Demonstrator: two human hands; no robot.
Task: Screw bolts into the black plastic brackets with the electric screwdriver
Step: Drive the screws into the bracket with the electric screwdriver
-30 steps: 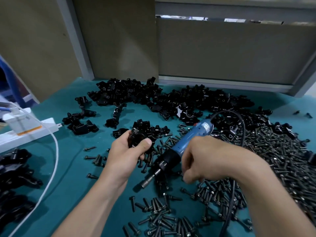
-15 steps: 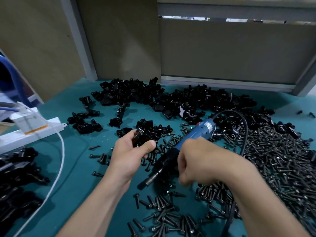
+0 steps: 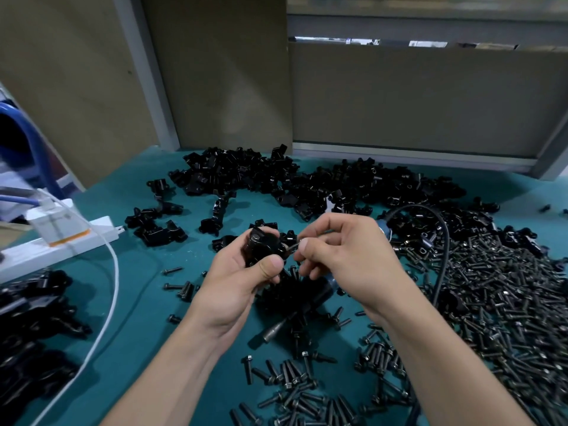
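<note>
So right now your left hand (image 3: pixel 242 281) is wrapped around one black bracket (image 3: pixel 261 245), thumb pressed across the front of it and fingers curled behind, holding it up over the green table mat (image 3: pixel 147 302). Your right hand (image 3: pixel 347 256) is pinching a bolt (image 3: pixel 291 248) between thumb and forefinger, with the bolt right up against the side of the bracket. I honestly can't tell if it's in the hole or just touching. The other right-hand fingers are loosely curled. The electric screwdriver (image 3: pixel 302 298) is underneath your hands, black nose pointing toward the lower left and the metal bit end down near the loose bolts, with a bit of its blue body peeking out behind your right hand. Most of it is hidden, so I can't tell whether your palm is touching it. Its black cord (image 3: pixel 444 250) loops up and over to the right. The big bracket pile (image 3: pixel 307 182) runs along the back of the mat, and there's a huge heap of bolts (image 3: pixel 491 302) on your right, plus a smaller scatter of bolts (image 3: pixel 292 392) close to you. On the left are a white power strip (image 3: pixel 61 247) with a white cable (image 3: pixel 115 272) curving down, and another bunch of brackets (image 3: pixel 30 318) at the edge.
</note>
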